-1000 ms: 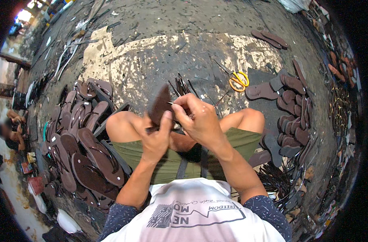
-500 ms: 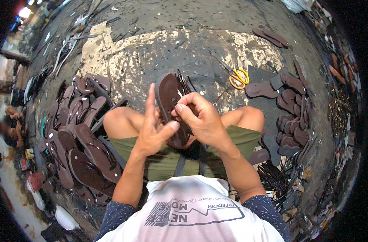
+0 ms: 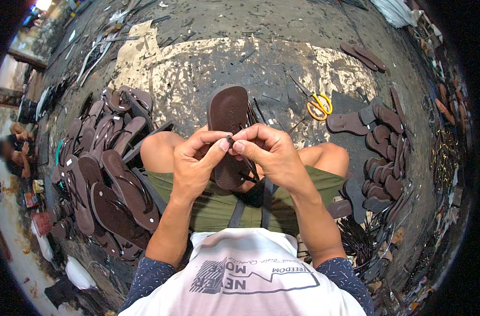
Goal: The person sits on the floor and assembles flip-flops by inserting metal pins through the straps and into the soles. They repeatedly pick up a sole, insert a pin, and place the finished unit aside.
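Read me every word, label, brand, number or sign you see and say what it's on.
Dark lettering on the white shirt: upside down here; I won't repeat it.
Faint marking on the central brown sole: too small to read.
White stickers on the sandals at left: too small to read.

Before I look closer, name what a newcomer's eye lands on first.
Probably the brown sandal at centre, with the left hand and right hand meeting over it at a small dark piece. Next, the yellow-handled scissors on the floor, ahead and right, then the heaped sandals at left.
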The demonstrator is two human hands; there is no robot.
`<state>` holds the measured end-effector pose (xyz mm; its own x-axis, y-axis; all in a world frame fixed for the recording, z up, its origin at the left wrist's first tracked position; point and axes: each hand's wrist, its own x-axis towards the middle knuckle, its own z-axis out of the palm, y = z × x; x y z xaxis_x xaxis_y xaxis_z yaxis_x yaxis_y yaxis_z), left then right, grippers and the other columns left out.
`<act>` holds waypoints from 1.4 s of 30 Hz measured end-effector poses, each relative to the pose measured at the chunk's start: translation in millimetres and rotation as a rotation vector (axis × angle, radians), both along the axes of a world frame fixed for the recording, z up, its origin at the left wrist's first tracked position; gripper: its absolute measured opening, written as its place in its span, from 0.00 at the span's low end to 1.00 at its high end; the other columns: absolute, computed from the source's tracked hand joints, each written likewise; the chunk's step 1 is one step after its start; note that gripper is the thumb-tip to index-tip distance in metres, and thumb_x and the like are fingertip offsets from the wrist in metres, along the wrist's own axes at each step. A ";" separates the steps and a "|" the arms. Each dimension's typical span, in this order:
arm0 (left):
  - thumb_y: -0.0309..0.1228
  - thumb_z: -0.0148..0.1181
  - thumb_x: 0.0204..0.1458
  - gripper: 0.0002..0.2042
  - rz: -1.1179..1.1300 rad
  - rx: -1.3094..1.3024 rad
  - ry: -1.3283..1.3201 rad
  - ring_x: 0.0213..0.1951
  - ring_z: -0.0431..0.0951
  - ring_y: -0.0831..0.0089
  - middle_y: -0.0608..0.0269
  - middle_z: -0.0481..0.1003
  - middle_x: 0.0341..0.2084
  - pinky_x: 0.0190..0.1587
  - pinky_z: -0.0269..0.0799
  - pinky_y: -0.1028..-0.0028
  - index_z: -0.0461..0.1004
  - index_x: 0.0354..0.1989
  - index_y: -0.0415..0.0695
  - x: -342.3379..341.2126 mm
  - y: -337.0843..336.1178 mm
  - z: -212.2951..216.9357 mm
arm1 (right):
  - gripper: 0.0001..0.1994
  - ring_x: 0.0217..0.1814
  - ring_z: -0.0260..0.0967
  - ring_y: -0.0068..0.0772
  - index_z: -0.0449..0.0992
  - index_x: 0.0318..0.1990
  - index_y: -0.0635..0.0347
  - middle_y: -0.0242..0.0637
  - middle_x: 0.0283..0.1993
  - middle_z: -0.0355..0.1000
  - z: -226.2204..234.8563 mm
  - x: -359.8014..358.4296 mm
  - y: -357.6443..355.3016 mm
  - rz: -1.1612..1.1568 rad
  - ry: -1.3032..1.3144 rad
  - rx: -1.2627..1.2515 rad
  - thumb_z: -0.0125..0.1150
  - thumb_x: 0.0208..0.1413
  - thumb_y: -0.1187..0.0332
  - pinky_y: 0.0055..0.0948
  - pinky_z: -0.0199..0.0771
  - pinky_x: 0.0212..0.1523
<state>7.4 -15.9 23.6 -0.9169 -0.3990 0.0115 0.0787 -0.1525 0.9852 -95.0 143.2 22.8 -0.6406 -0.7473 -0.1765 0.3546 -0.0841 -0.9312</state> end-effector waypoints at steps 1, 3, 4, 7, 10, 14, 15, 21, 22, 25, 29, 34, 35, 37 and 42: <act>0.21 0.62 0.62 0.08 0.000 0.001 0.019 0.45 0.79 0.76 0.61 0.78 0.46 0.49 0.76 0.77 0.79 0.47 0.34 1.1 0.4 -0.1 | 0.09 0.37 0.73 0.15 0.80 0.46 0.63 0.29 0.36 0.78 -0.5 0.8 -0.4 -0.004 0.023 -0.032 0.66 0.64 0.68 0.20 0.75 0.36; 0.19 0.62 0.61 0.07 0.000 0.004 0.056 0.46 0.79 0.75 0.60 0.78 0.46 0.49 0.77 0.77 0.79 0.45 0.33 4.7 1.4 0.7 | 0.09 0.36 0.71 0.13 0.80 0.46 0.63 0.27 0.36 0.77 1.8 1.7 0.4 0.032 0.037 0.003 0.66 0.65 0.68 0.20 0.73 0.34; 0.19 0.62 0.61 0.06 0.014 -0.043 0.065 0.46 0.79 0.75 0.59 0.77 0.47 0.49 0.77 0.76 0.79 0.45 0.33 4.9 1.3 0.8 | 0.09 0.35 0.70 0.13 0.80 0.46 0.63 0.26 0.35 0.77 3.3 2.3 0.3 0.050 0.044 0.020 0.66 0.65 0.68 0.19 0.72 0.33; 0.18 0.61 0.61 0.06 0.051 -0.160 0.088 0.48 0.79 0.74 0.58 0.77 0.49 0.49 0.78 0.76 0.79 0.44 0.33 3.4 2.7 0.1 | 0.09 0.35 0.68 0.12 0.80 0.44 0.64 0.25 0.36 0.76 4.6 3.3 -2.4 0.046 -0.007 0.005 0.65 0.65 0.67 0.18 0.70 0.32; 0.19 0.61 0.61 0.05 0.058 -0.155 0.085 0.48 0.79 0.74 0.57 0.76 0.51 0.51 0.77 0.75 0.78 0.44 0.32 2.4 5.4 -0.1 | 0.08 0.33 0.66 0.11 0.79 0.43 0.64 0.23 0.34 0.75 5.8 6.8 -6.7 0.009 -0.030 0.032 0.65 0.65 0.68 0.18 0.68 0.31; 0.19 0.61 0.61 0.06 0.038 -0.098 0.054 0.49 0.79 0.73 0.56 0.76 0.52 0.52 0.76 0.74 0.79 0.44 0.32 4.6 5.3 0.9 | 0.07 0.31 0.63 0.10 0.78 0.43 0.63 0.21 0.32 0.72 -6.4 14.5 -9.1 -0.090 0.107 0.043 0.64 0.65 0.68 0.17 0.65 0.29; 0.20 0.61 0.61 0.06 0.033 -0.113 0.053 0.50 0.79 0.73 0.56 0.76 0.52 0.52 0.76 0.74 0.79 0.45 0.32 4.5 4.3 1.7 | 0.07 0.31 0.62 0.10 0.78 0.43 0.63 0.21 0.32 0.71 -6.2 17.3 -12.1 -0.112 0.147 0.054 0.64 0.65 0.69 0.17 0.64 0.30; 0.18 0.60 0.61 0.16 0.037 -0.465 0.017 0.52 0.78 0.69 0.52 0.75 0.53 0.54 0.75 0.74 0.74 0.57 0.35 3.9 1.4 -0.4 | 0.06 0.34 0.64 0.10 0.77 0.43 0.64 0.21 0.34 0.71 -1.5 15.8 -13.6 -0.171 0.063 0.024 0.62 0.65 0.70 0.17 0.67 0.33; 0.16 0.58 0.60 0.20 0.092 -0.344 0.053 0.52 0.78 0.69 0.51 0.76 0.53 0.55 0.74 0.74 0.70 0.62 0.36 1.9 6.0 -1.1 | 0.06 0.34 0.64 0.10 0.77 0.43 0.64 0.21 0.34 0.71 -2.7 13.2 -14.4 -0.182 0.065 0.010 0.62 0.66 0.70 0.17 0.68 0.34; 0.11 0.51 0.59 0.37 0.092 -0.055 0.130 0.56 0.77 0.68 0.48 0.75 0.55 0.61 0.71 0.72 0.45 0.77 0.41 -0.7 14.7 -1.6 | 0.07 0.32 0.72 0.19 0.78 0.41 0.63 0.31 0.33 0.77 -8.0 10.2 -17.4 -0.217 0.319 0.139 0.66 0.59 0.70 0.21 0.72 0.35; 0.13 0.54 0.60 0.32 0.088 -0.143 0.011 0.56 0.78 0.69 0.47 0.76 0.56 0.60 0.73 0.72 0.54 0.74 0.37 0.5 12.7 -1.0 | 0.09 0.35 0.77 0.35 0.78 0.37 0.59 0.37 0.33 0.78 -9.0 12.0 -21.9 -0.275 0.647 0.244 0.70 0.53 0.67 0.35 0.70 0.39; 0.15 0.57 0.60 0.25 0.104 -0.248 -0.031 0.53 0.80 0.71 0.50 0.79 0.53 0.56 0.76 0.74 0.66 0.67 0.33 5.1 14.1 -5.2 | 0.09 0.37 0.74 0.39 0.77 0.36 0.56 0.33 0.33 0.77 -7.9 13.1 -23.7 -0.408 1.063 0.309 0.71 0.51 0.66 0.41 0.65 0.42; 0.16 0.57 0.60 0.24 0.109 -0.276 -0.036 0.53 0.80 0.71 0.51 0.79 0.52 0.55 0.76 0.74 0.66 0.67 0.33 5.6 15.3 -3.8 | 0.09 0.37 0.74 0.39 0.77 0.35 0.56 0.33 0.33 0.76 -7.0 13.3 -24.0 -0.419 1.091 0.314 0.71 0.50 0.66 0.41 0.65 0.42; 0.17 0.57 0.61 0.24 0.124 -0.336 -0.047 0.53 0.80 0.72 0.51 0.79 0.52 0.55 0.77 0.73 0.67 0.67 0.34 6.9 17.4 0.5 | 0.09 0.36 0.73 0.39 0.77 0.35 0.56 0.32 0.32 0.76 -6.4 13.8 -24.8 -0.438 1.144 0.318 0.71 0.50 0.66 0.41 0.65 0.41; 0.20 0.58 0.62 0.23 0.123 -0.702 -0.037 0.51 0.80 0.76 0.51 0.80 0.51 0.50 0.78 0.74 0.68 0.67 0.36 5.5 15.8 2.7 | 0.08 0.37 0.74 0.40 0.77 0.36 0.57 0.33 0.33 0.77 -3.8 11.5 -21.3 -0.368 1.125 0.321 0.69 0.51 0.68 0.42 0.66 0.42</act>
